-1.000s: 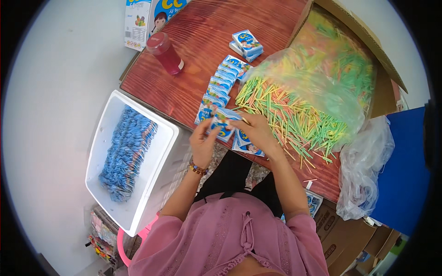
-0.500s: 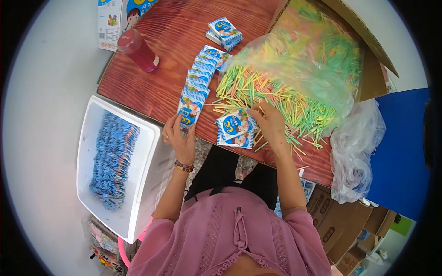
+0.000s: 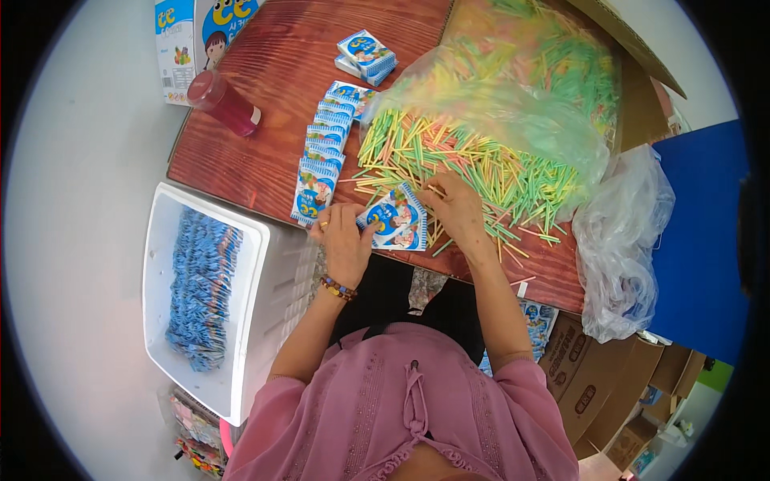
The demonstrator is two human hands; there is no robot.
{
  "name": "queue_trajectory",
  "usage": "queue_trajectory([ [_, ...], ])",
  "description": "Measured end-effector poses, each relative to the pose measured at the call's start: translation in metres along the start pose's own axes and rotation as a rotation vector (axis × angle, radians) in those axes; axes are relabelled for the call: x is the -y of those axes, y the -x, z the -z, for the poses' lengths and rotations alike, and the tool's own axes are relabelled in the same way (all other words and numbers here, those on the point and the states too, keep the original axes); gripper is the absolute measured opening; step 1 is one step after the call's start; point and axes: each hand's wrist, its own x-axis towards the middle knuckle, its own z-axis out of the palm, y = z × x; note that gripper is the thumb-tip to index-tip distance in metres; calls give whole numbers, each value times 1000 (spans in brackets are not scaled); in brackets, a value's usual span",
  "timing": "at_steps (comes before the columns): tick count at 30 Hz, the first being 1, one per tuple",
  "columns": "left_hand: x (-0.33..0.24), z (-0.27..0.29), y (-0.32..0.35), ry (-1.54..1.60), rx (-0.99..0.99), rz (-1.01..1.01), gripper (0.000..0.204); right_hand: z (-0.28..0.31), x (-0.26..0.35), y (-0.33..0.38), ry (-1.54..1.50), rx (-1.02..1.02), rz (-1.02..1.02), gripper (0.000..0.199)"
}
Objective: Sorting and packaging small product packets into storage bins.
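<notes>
Blue and white, a packet [image 3: 395, 218] shows at the near edge of the red-brown tabletop [image 3: 285, 120], just before a heap of coloured sticks [image 3: 481, 164]. My left fingers [image 3: 346, 215] are at its left side, my right fingers [image 3: 441, 191] curl by its upper right; whether either set grips anything, I cannot tell.

Left hand [image 3: 345, 243] now farther right, thumb at front packet's [image 3: 398, 222] edge

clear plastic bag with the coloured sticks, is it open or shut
Open: coloured sticks spill from the clear plastic bag onto the wooden table.
</notes>
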Motion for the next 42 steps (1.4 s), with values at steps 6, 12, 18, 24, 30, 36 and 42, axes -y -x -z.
queue_trajectory([
  [6, 4, -2, -13, 12, -139, -102, 19, 0, -18, -2, -125, -42, 8, 17],
  [12, 0, 9, -27, 109, -237, -221, 13, 0, 5, -8, -328, 18, 54, 12],
  [18, -22, 14, -28, 1046, -104, 320, 9, 7, -2, 1, -487, 130, 100, 15],
  [24, -20, 5, -25, 1336, 152, 479, 14, 6, -6, 16, -715, 174, -110, 11],
  [30, -20, 0, -16, 1365, 174, 525, 15, 11, -15, 19, -602, 291, -52, 14],
  [36, -20, -4, -14, 1383, 198, 520, 15, 26, -2, 20, -717, 475, -190, 9],
  [42, -26, 4, -16, 1509, 260, 602, 18, 25, -4, 23, -914, 464, -362, 8],
])
